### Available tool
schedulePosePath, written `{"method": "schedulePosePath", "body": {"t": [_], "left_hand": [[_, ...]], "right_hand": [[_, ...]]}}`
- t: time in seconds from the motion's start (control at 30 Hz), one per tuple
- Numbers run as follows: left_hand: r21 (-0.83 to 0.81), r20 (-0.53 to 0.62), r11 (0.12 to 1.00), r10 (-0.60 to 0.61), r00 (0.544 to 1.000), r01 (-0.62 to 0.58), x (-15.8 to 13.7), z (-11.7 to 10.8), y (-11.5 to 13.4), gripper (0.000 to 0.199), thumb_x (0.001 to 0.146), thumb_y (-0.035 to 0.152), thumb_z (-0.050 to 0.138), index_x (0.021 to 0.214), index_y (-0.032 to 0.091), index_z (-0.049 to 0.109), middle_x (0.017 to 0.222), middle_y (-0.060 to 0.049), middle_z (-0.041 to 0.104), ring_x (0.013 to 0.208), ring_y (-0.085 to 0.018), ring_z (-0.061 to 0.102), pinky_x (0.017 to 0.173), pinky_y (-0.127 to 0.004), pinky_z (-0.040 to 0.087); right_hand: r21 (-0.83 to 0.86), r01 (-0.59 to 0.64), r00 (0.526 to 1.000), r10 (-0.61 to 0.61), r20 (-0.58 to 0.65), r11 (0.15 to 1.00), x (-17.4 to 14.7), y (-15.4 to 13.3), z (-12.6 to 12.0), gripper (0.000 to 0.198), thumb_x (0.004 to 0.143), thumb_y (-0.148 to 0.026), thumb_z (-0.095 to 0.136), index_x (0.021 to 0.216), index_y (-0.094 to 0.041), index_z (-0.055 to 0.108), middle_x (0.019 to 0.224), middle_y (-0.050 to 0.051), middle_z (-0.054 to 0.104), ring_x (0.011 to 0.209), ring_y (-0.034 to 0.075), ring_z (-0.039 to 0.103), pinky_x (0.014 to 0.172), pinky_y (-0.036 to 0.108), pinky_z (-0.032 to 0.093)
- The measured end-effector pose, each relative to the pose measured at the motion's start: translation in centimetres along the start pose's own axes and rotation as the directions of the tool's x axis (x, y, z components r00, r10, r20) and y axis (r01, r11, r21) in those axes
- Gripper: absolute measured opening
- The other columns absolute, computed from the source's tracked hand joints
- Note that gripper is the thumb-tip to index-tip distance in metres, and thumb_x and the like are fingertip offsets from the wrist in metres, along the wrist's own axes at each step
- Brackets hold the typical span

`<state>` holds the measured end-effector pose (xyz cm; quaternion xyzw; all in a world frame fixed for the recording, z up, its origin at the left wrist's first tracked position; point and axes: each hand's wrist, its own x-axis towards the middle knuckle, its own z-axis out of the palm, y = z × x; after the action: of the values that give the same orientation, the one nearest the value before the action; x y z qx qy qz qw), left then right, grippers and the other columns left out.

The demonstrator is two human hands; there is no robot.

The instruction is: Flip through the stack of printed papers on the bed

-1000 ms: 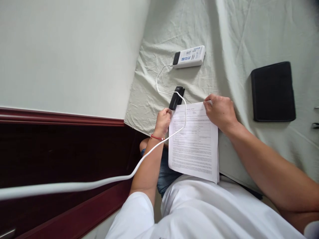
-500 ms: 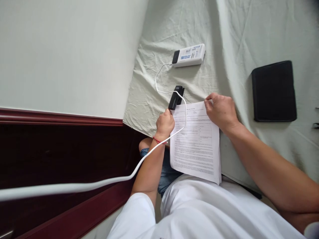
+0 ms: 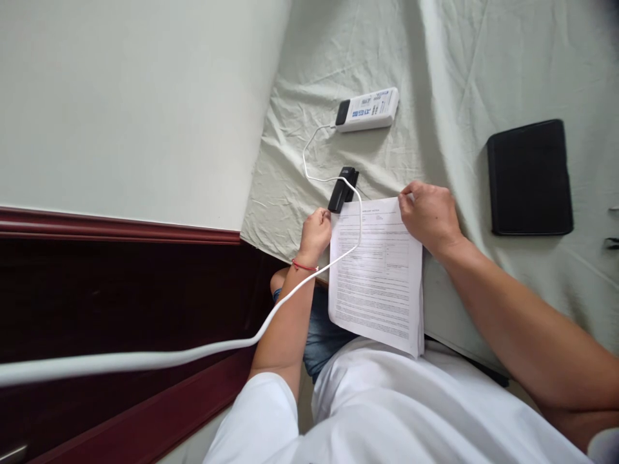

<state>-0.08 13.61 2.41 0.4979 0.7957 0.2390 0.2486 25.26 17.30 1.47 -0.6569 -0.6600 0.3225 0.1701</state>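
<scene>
A stack of printed paper sheets [image 3: 374, 277] lies between my hands, its lower edge reaching over the edge of the surface toward my lap. My left hand [image 3: 316, 233] is closed at the upper left edge of the stack, thumb and fingers pinched on it. With its fingers closed, my right hand [image 3: 429, 216] grips the upper right corner. Just past the top left corner lies a black stapler [image 3: 342, 188], near my left fingertips. A white cable [image 3: 309, 281] crosses over the stapler and the paper.
A white power bank [image 3: 367, 111] with a dark end lies farther back, joined to the cable. To the right rests a black tablet-like case [image 3: 529, 177]. Wrinkled pale cloth [image 3: 464, 77] covers the surface; a white wall [image 3: 120, 109] with dark red wood stands at left.
My left hand has shifted slightly left and up along the paper's edge. The stack's lower right edges have drawn a little to the left. My right hand stays nearly in place.
</scene>
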Motion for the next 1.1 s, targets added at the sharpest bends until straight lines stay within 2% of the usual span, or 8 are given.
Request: {"method": "schedulePosePath", "body": {"t": [0.13,0.27,0.37,0.47,0.63,0.77,0.93,1.1], "left_hand": [[-0.055,-0.095,0.998,-0.029,0.995,0.024,0.4,0.1,0.1,0.022,0.102,0.023,0.057,0.081,0.023,0.061,0.079,-0.002,0.064,0.081,-0.02,0.06,0.078,-0.029,0.046],[-0.082,-0.177,0.997,0.002,0.984,-0.017,1.2,0.3,0.6,0.019,0.106,0.029,0.052,0.09,0.024,0.061,0.091,-0.004,0.069,0.083,-0.018,0.063,0.083,-0.031,0.051],[-0.065,-0.232,0.995,0.057,0.971,-0.074,2.3,0.4,1.4,0.017,0.107,0.031,0.053,0.093,0.024,0.061,0.101,-0.006,0.07,0.1,-0.02,0.066,0.094,-0.032,0.052],[-0.021,-0.281,0.985,0.16,0.946,-0.173,4.1,0.8,2.4,0.014,0.108,0.03,0.056,0.096,0.023,0.062,0.111,-0.009,0.069,0.121,-0.024,0.065,0.111,-0.036,0.048],[0.016,-0.211,0.956,0.29,0.934,-0.293,8.6,2.9,3.1,0.01,0.107,0.029,0.061,0.11,0.021,0.066,0.13,-0.012,0.067,0.145,-0.027,0.055,0.129,-0.041,0.036],[0.012,-0.146,0.971,0.239,0.96,-0.24,10.8,4.9,2.4,0.017,0.108,0.03,0.06,0.119,0.019,0.067,0.144,-0.016,0.064,0.155,-0.03,0.049,0.134,-0.046,0.029],[-0.014,-0.176,0.974,0.221,0.959,-0.226,10.8,5.7,1.4,0.023,0.109,0.036,0.057,0.12,0.019,0.068,0.143,-0.017,0.065,0.158,-0.03,0.045,0.135,-0.048,0.029],[-0.001,-0.17,0.98,0.197,0.966,-0.2,9.9,5.6,1.8,0.023,0.111,0.035,0.053,0.118,0.017,0.066,0.135,-0.02,0.068,0.155,-0.031,0.048,0.132,-0.05,0.034]], "right_hand": [[-0.005,0.006,1.0,-0.006,-0.007,1.0,0.0,0.0,0.0,0.03,0.101,-0.026,0.053,0.107,-0.019,0.081,0.093,0.013,0.079,0.092,0.032,0.072,0.078,0.04,0.051],[-0.002,-0.012,1.0,0.012,0.011,1.0,-0.1,-0.2,-0.2,0.031,0.102,-0.025,0.051,0.107,-0.018,0.081,0.095,0.014,0.079,0.092,0.032,0.072,0.079,0.04,0.051],[-0.016,-0.024,1.0,0.024,0.018,1.0,-0.2,-0.3,-0.2,0.03,0.102,-0.025,0.051,0.107,-0.017,0.08,0.096,0.015,0.079,0.093,0.032,0.072,0.08,0.039,0.051],[-0.027,-0.018,1.0,0.019,0.007,0.999,-0.1,-0.3,-0.1,0.03,0.101,-0.025,0.052,0.106,-0.017,0.08,0.094,0.015,0.079,0.091,0.032,0.071,0.078,0.039,0.049],[-0.027,-0.016,1.0,0.016,0.006,1.0,-0.1,-0.1,0.1,0.031,0.101,-0.026,0.051,0.106,-0.018,0.08,0.094,0.015,0.079,0.09,0.032,0.071,0.076,0.039,0.049],[-0.019,-0.014,1.0,0.014,0.016,1.0,-0.1,-0.1,0.1,0.031,0.102,-0.026,0.051,0.109,-0.018,0.08,0.093,0.014,0.079,0.09,0.031,0.072,0.076,0.039,0.049],[-0.024,-0.022,0.999,0.023,0.03,0.999,-0.1,-0.1,0.0,0.029,0.103,-0.026,0.052,0.108,-0.02,0.079,0.091,0.013,0.079,0.089,0.031,0.072,0.077,0.039,0.05],[0.0,-0.041,0.997,0.041,0.06,0.999,-0.2,-0.2,-0.2,0.027,0.104,-0.025,0.053,0.108,-0.021,0.079,0.091,0.013,0.079,0.089,0.031,0.073,0.077,0.039,0.049]]}}
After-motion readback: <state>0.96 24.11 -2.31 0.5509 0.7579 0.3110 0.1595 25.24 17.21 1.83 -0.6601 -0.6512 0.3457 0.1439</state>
